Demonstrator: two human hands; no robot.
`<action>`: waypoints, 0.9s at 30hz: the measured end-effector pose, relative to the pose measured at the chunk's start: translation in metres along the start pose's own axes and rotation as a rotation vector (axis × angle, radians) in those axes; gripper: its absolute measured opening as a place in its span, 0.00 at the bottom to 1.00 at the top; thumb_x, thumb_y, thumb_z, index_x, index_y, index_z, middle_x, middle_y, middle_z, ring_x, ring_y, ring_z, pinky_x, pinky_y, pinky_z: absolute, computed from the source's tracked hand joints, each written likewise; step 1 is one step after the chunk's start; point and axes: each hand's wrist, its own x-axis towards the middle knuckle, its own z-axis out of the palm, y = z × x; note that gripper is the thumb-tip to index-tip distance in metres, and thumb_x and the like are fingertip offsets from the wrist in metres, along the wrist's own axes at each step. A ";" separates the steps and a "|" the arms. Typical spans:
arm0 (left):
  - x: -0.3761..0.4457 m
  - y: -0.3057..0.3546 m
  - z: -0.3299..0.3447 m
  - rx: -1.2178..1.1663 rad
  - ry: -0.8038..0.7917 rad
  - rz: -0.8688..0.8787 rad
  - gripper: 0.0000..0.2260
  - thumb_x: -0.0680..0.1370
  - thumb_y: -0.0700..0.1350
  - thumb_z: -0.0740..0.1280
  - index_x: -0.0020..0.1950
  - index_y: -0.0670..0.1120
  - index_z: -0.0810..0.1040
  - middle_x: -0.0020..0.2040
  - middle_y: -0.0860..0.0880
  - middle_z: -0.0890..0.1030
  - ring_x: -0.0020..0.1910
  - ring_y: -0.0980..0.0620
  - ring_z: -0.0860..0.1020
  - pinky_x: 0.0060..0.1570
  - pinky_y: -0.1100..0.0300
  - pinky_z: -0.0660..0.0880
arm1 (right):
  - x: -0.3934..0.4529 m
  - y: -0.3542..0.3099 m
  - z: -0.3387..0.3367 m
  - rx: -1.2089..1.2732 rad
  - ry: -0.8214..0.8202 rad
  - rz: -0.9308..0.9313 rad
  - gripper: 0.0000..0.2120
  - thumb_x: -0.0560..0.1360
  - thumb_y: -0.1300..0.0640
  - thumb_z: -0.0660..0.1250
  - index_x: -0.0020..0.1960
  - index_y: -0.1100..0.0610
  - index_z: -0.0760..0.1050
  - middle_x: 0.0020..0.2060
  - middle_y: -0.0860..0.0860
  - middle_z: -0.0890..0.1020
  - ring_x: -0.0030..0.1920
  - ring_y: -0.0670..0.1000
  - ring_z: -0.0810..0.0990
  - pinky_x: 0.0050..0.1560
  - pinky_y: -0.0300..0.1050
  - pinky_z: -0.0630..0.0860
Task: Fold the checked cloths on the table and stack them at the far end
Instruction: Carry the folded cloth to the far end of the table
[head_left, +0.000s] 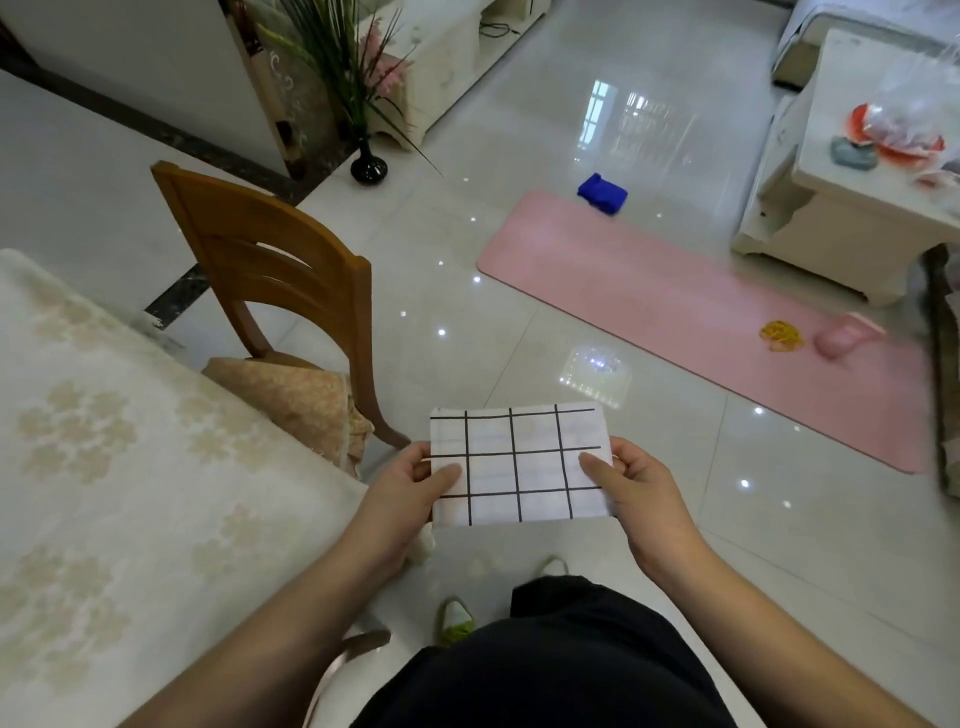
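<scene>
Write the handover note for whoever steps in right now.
Left hand: pinches the left edge of the cloth.
Right hand: pinches its right edge.
Cloth: folded into a small rectangle, held in the air over the floor, right of the table.
Done: this cloth looks folded.
Left: turn to the table and set it at the far end. No stack or other cloths are in view.

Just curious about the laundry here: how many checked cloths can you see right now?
1. The checked cloth is held folded between the left hand and right hand, off the table's edge, above the floor. Others may lie out of view.
</scene>
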 end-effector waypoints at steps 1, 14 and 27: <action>0.006 0.004 0.001 -0.011 0.010 -0.009 0.08 0.79 0.38 0.66 0.56 0.48 0.78 0.48 0.50 0.86 0.46 0.51 0.85 0.41 0.61 0.81 | 0.009 -0.003 0.000 -0.002 0.002 -0.003 0.09 0.79 0.63 0.65 0.56 0.57 0.80 0.47 0.55 0.86 0.50 0.56 0.85 0.54 0.53 0.79; 0.133 0.087 0.055 0.059 0.171 -0.010 0.07 0.80 0.40 0.65 0.56 0.45 0.80 0.49 0.47 0.86 0.51 0.46 0.84 0.55 0.50 0.79 | 0.180 -0.071 -0.017 -0.055 -0.120 0.028 0.08 0.79 0.61 0.65 0.55 0.55 0.80 0.46 0.49 0.87 0.48 0.50 0.85 0.44 0.40 0.78; 0.225 0.174 0.079 0.059 0.329 0.019 0.10 0.80 0.41 0.65 0.61 0.48 0.77 0.49 0.49 0.86 0.49 0.50 0.84 0.54 0.49 0.79 | 0.331 -0.167 0.000 -0.219 -0.321 0.006 0.08 0.78 0.60 0.66 0.54 0.51 0.80 0.45 0.47 0.87 0.47 0.50 0.85 0.52 0.51 0.80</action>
